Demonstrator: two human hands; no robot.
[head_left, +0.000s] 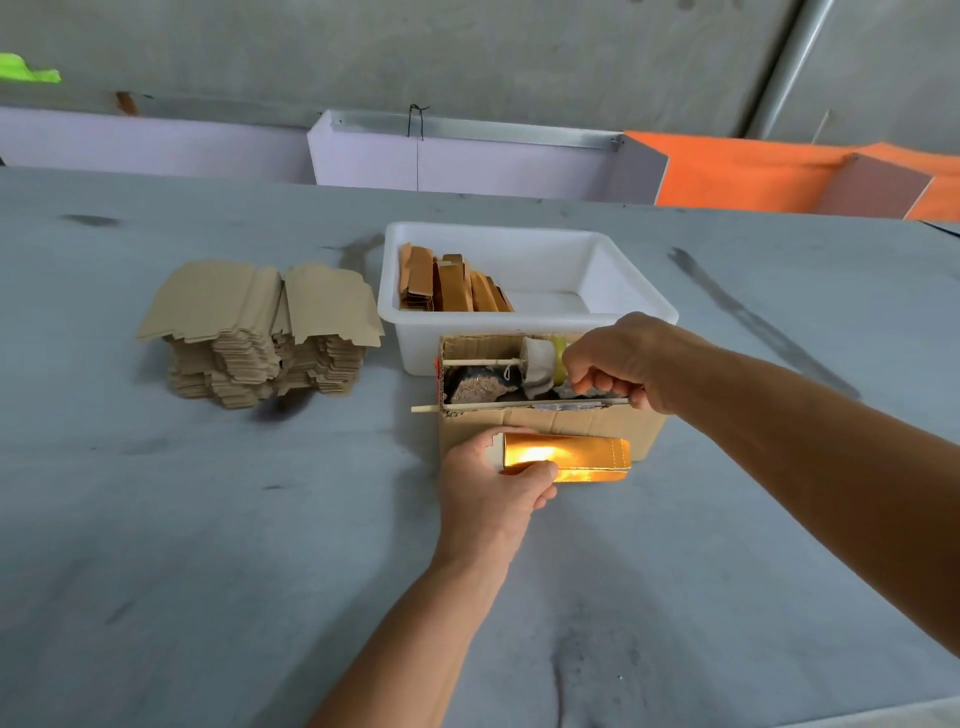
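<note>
My left hand (493, 483) grips one gold box (582, 457); right hand (618, 358) curled, grasp unclear.
One carton (571, 423) fronting one tub (623, 270); two stacks (260, 332).

A grey counter (208, 519) is recorded, marked with dark smears (753, 322) towards its right edge. A stack of flat cardboard blanks (260, 332) is found left of centre. A white tub (634, 291) is set at mid-counter, with folded gold cartons (452, 286) leant in its left end. Beyond the far edge, a lilac panel (457, 166) and orange panels (743, 176) are noted.
</note>
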